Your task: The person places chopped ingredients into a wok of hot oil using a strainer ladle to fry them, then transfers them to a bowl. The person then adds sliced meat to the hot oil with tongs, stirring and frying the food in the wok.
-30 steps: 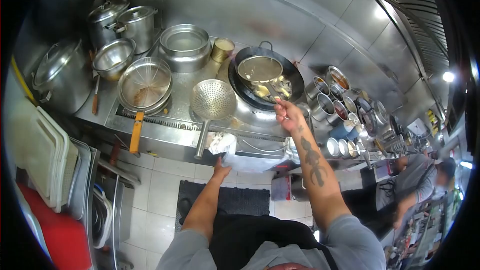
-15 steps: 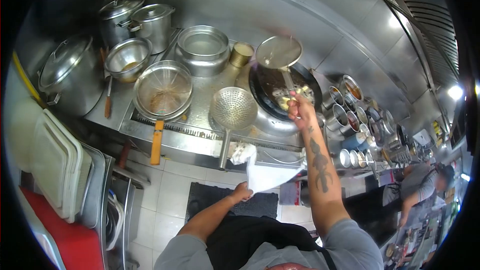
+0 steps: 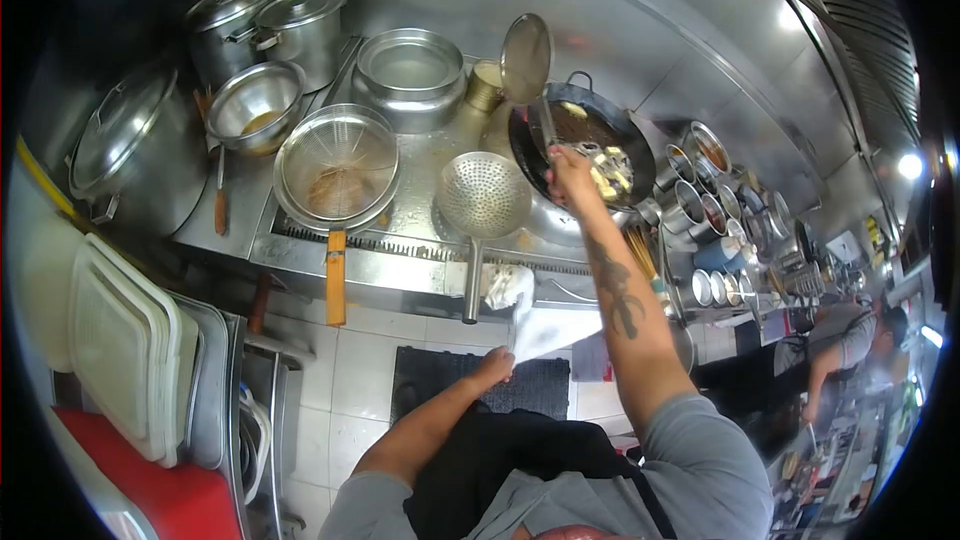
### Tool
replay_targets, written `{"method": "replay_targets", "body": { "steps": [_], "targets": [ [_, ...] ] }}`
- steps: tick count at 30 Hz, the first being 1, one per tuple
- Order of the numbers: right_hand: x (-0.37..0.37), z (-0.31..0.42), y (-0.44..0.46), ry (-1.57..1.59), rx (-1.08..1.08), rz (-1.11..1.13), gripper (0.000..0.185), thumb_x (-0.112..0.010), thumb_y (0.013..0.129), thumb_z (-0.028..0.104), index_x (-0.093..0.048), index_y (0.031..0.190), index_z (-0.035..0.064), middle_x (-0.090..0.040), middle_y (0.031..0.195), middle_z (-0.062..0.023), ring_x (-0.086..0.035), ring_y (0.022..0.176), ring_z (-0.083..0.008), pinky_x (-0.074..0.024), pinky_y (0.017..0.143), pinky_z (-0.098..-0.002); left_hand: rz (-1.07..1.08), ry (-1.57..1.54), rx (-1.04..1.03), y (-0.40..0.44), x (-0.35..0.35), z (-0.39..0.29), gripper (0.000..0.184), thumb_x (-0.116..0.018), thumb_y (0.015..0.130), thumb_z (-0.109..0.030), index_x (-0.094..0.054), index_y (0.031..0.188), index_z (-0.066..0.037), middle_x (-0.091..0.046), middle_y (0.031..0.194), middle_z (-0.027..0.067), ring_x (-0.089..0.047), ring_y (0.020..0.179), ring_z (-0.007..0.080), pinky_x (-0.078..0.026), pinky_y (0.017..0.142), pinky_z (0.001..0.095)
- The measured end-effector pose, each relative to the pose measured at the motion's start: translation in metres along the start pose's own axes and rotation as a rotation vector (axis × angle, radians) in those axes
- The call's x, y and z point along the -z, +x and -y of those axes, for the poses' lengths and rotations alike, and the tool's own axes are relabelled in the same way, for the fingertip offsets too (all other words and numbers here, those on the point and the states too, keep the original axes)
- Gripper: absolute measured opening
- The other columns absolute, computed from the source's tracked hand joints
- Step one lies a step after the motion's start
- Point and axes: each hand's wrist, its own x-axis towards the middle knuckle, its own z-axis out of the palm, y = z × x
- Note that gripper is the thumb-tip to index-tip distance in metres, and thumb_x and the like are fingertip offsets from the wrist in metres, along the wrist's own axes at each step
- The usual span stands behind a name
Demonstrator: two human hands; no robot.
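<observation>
My right hand (image 3: 571,176) is closed round the handle of a round mesh skimmer (image 3: 527,59), whose head is tilted up beside the wok's left rim. Pale food pieces (image 3: 611,172) lie in dark liquid in the black wok (image 3: 640,132), just beyond that hand. Low in front of the counter, my left hand (image 3: 495,367) grips the corner of a white cloth (image 3: 553,331), which stretches up towards the counter edge. A perforated ladle (image 3: 484,195) rests on the counter between the wok and a wooden-handled strainer (image 3: 338,165).
Lidded steel pots (image 3: 302,37) and a metal bowl (image 3: 257,108) stand at the back left. Several seasoning containers (image 3: 683,206) line the right side. White trays (image 3: 118,345) lean at the lower left. Another person (image 3: 835,348) works at the far right.
My right hand has lifted the skimmer from over the wok and swung it left, tilting it up. My left hand has pulled the white cloth out from the counter edge. The view has shifted slightly.
</observation>
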Motion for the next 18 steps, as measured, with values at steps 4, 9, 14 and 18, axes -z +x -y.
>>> {"method": "replay_targets", "body": {
  "steps": [4,9,14,18],
  "targets": [
    [0.127,-0.008,-0.010,-0.349,0.188,-0.122,0.029,-0.045,0.092,0.021,-0.053,0.117,0.0103,-0.047,0.054,-0.0006,-0.039,0.037,-0.0085,-0.0287,0.032,-0.0251,-0.012,0.038,-0.040,0.002,-0.009,-0.003,0.025,-0.037,0.082,-0.018,-0.049,0.085,0.003,-0.053,0.061,0.0102,-0.052,0.047,0.0182,-0.045,0.043,0.0321],
    [0.281,-0.034,-0.017,-0.580,0.381,-0.188,0.027,-0.043,0.092,0.021,-0.057,0.110,0.0070,-0.046,0.053,-0.0010,-0.039,0.035,-0.0094,-0.0301,0.033,-0.0260,-0.172,0.457,-0.232,0.023,-0.015,0.032,0.027,-0.038,0.082,-0.019,-0.051,0.089,0.004,-0.055,0.066,0.0170,-0.054,0.054,0.0286,-0.047,0.055,0.0388],
    [0.367,-0.064,-0.013,-0.746,0.330,-0.237,0.026,-0.041,0.091,0.020,-0.056,0.107,0.0066,-0.045,0.052,-0.0030,-0.041,0.035,-0.0118,-0.0308,0.030,-0.0272,-0.247,0.388,-0.151,0.001,-0.046,0.015,0.026,-0.039,0.082,-0.020,-0.051,0.085,0.004,-0.055,0.074,0.0247,-0.053,0.072,0.0398,-0.044,0.069,0.0430],
    [0.376,-0.057,-0.027,-0.542,0.132,-0.196,0.025,-0.041,0.092,0.022,-0.054,0.108,0.0085,-0.042,0.051,-0.0019,-0.037,0.034,-0.0113,-0.0296,0.030,-0.0277,-0.370,0.367,-0.238,-0.003,-0.071,0.013,0.026,-0.041,0.083,-0.021,-0.049,0.079,0.003,-0.054,0.076,0.0252,-0.053,0.075,0.0381,-0.042,0.069,0.0429]
  ]
}}
